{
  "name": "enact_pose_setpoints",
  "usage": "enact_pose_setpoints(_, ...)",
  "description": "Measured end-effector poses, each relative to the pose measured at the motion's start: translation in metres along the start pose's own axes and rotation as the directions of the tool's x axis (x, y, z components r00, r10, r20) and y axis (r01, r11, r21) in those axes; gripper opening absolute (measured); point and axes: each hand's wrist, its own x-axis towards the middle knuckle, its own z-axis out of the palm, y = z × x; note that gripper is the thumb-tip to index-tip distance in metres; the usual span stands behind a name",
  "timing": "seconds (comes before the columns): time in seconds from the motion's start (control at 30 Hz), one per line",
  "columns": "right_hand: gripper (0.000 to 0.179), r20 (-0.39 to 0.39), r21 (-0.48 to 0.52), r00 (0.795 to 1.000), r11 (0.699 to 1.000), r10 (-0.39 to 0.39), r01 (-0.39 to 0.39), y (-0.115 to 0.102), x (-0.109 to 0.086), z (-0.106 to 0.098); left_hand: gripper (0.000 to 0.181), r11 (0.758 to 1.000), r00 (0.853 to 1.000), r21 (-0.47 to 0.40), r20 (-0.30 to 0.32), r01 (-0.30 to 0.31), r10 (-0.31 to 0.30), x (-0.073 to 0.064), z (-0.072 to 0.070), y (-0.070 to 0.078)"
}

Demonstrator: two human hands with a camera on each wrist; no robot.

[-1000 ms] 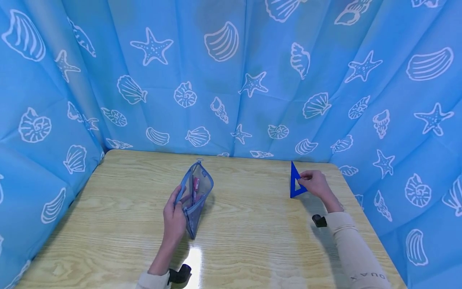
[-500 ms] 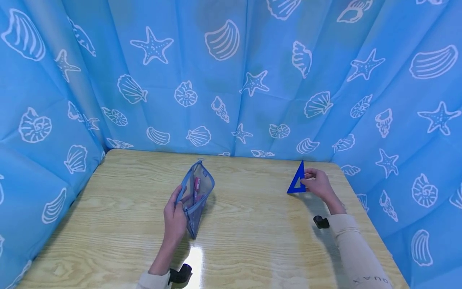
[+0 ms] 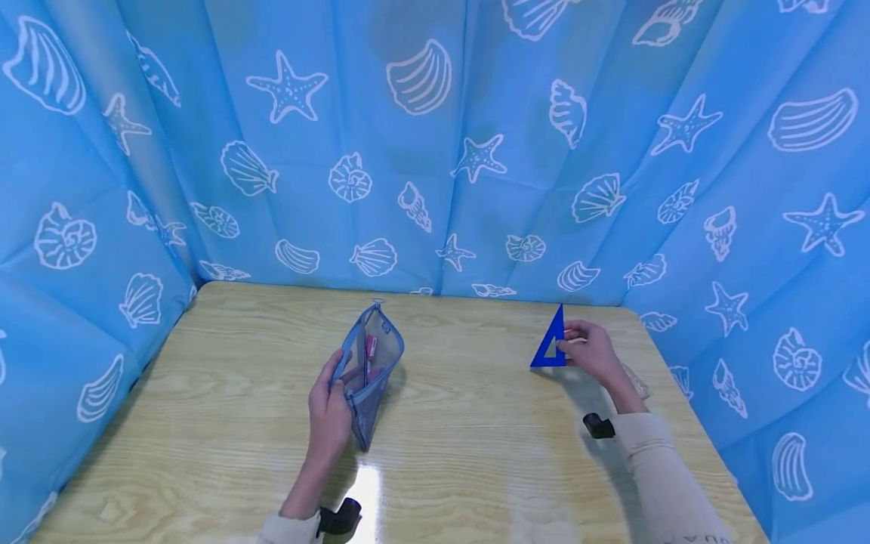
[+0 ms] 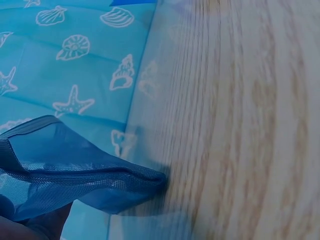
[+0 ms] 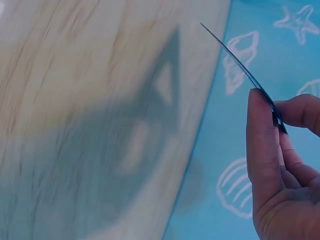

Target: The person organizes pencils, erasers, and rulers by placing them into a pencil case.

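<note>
My left hand point(image 3: 328, 408) grips the near left rim of a blue mesh zipper pouch point(image 3: 370, 408), whose mouth gapes upward. Inside the pouch shows a pink and white item point(image 3: 371, 347), its kind unclear. In the left wrist view the pouch point(image 4: 85, 170) reaches in from the left, with part of the hand below it. Over the right side of the table, my right hand point(image 3: 590, 352) pinches a blue set square point(image 3: 544, 357) by its right edge, with thumb and fingers. The right wrist view shows the set square point(image 5: 240, 65) nearly edge-on, above its shadow on the wood.
Both hands work over a wooden table point(image 3: 462, 423). A blue curtain point(image 3: 421, 151) with white shell prints hangs along the back and both sides. Partly behind the right wrist lies a pale, see-through flat item point(image 3: 637, 381) near the table's right edge.
The set square has turned in my right hand's grip: its long upright edge, at the left a second ago, is now at the right. My left hand and the pouch have stayed in place.
</note>
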Motion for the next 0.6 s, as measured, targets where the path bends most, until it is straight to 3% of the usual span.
enact_pose_setpoints(0.27, 0.045, 0.075, 0.088, 0.997, 0.996, -0.022, 0.016, -0.027, -0.011, 0.020, 0.052, 1.000, 1.000, 0.002, -0.003, -0.010, 0.010, 0.000, -0.001, -0.002)
enact_pose_setpoints(0.6, 0.042, 0.097, 0.142, 0.992, 0.988, -0.078, 0.064, -0.053, -0.014, 0.060, 0.052, 1.000, 1.000, 0.003, 0.009, -0.012, 0.012, 0.002, -0.001, -0.001)
